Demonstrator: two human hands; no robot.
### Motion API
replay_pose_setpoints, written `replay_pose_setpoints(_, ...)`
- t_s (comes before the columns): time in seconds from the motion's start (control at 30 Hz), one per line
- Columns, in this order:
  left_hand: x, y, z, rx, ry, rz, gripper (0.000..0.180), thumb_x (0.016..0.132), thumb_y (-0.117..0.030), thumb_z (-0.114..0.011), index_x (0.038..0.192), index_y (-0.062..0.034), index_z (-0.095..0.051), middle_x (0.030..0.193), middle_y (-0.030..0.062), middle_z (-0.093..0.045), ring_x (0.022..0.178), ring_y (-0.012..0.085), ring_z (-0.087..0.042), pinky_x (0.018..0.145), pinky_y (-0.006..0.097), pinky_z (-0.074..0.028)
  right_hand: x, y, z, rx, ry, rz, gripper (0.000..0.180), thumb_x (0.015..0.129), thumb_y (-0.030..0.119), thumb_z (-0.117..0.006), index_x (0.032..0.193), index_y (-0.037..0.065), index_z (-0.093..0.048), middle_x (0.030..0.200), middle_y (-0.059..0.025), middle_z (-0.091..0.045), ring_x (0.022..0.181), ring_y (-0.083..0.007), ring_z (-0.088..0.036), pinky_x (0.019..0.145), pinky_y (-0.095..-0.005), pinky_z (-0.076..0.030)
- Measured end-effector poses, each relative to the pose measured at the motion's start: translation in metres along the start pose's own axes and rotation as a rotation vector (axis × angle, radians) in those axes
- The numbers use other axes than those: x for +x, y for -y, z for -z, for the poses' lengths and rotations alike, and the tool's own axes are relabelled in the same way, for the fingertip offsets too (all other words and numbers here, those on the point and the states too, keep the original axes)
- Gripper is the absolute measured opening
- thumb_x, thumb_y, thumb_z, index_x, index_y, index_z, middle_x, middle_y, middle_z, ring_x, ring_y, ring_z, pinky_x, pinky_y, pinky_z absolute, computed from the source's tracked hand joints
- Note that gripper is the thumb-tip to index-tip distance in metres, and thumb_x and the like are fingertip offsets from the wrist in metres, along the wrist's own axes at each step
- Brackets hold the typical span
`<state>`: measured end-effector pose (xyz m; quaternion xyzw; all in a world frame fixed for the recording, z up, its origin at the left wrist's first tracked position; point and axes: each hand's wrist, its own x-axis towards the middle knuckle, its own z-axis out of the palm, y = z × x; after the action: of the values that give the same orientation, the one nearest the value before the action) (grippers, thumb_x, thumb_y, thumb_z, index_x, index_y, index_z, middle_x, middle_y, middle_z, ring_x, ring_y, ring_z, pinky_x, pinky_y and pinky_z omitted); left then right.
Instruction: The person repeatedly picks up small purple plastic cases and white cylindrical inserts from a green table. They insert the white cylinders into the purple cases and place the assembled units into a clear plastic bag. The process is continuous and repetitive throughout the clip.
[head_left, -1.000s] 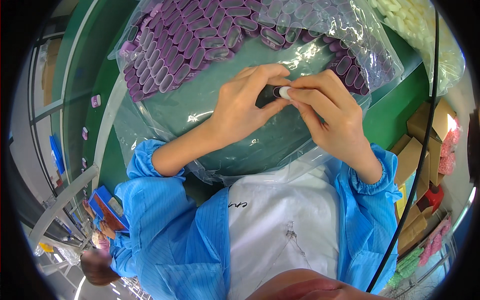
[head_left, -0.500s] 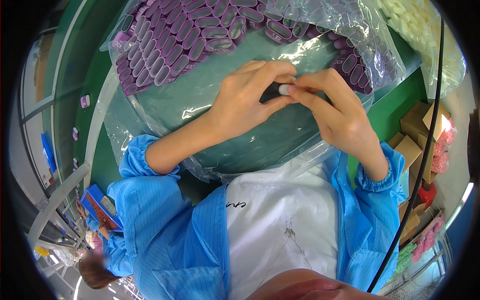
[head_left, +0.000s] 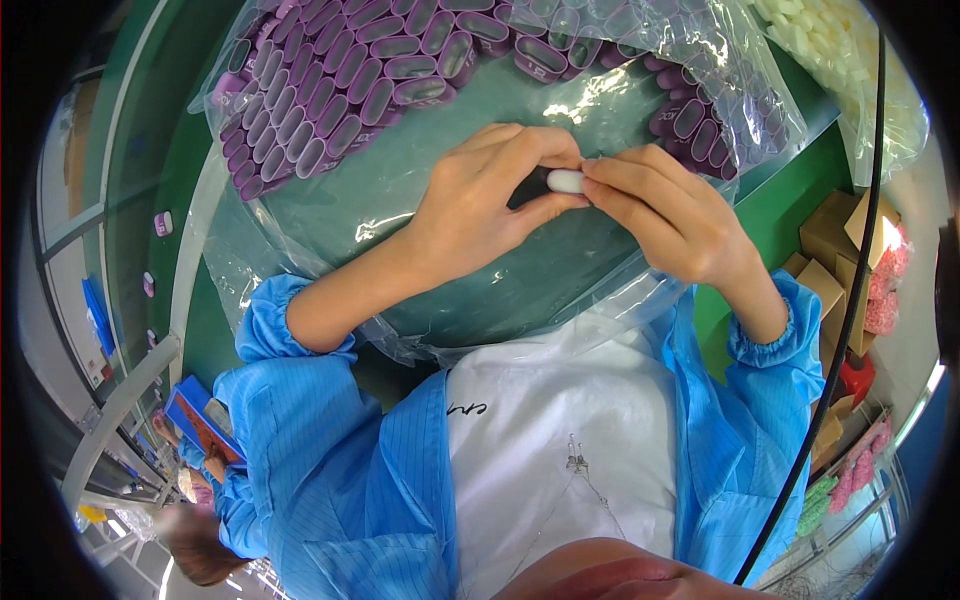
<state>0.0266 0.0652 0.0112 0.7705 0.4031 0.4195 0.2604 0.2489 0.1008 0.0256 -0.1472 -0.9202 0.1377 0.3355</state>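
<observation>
I see a clear plastic bag (head_left: pixel 700 60) of purple oval sleeves far ahead, brown cardboard boxes (head_left: pixel 835 250) right.

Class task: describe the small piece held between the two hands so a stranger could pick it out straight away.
Start at the clear plastic bag spread over the green table. Above its middle the left hand and right hand meet, pinching a small piece. Its rounded end is white against a dark body, unlike the purple oval shells heaped behind.
</observation>
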Motion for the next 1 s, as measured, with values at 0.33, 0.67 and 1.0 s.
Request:
replay_pose_setpoints(0.33,-0.014,-0.006,0.19,0.62,0.001,0.175,0.013,0.082,0.001,-0.076,0.096,-0.0007,-0.074,0.108,0.0109,-0.076,0.094,0.0232,-0.072,0.08,0.032,-0.055,-0.032,-0.022,0.07,-0.212,-0.3,-0.384,0.014,0.094,-0.007,-0.064,0.106,-0.012,-0.068,0.097,-0.0218,-0.071,0.085,-0.0268,-0.069,0.073,-0.0335,-0.055)
replay_pose_setpoints(0.67,-0.092,0.106,0.328,0.399,0.208,0.728,0.026,0.091,0.014,-0.051,0.108,0.0007,-0.066,0.129,0.0119,-0.062,0.118,0.0196,-0.06,0.101,0.031,-0.047,-0.016,-0.052,0.08,-0.21,-0.461,-0.519,0.012,0.097,0.0,-0.067,0.106,-0.005,-0.072,0.098,-0.0116,-0.074,0.087,-0.0162,-0.07,0.078,-0.026,-0.054)
replay_pose_setpoints(1.0,-0.041,-0.015,0.143,0.684,-0.202,0.252,0.018,0.087,-0.006,-0.075,0.105,-0.0052,-0.072,0.113,0.0104,-0.068,0.105,0.0244,-0.064,0.088,0.035,-0.051,0.009,-0.133,0.122,-0.426,-0.095,-0.997,0.019,0.082,0.016,-0.072,0.09,-0.002,-0.073,0.084,-0.0216,-0.071,0.084,-0.036,-0.07,0.074,-0.0417,-0.054)
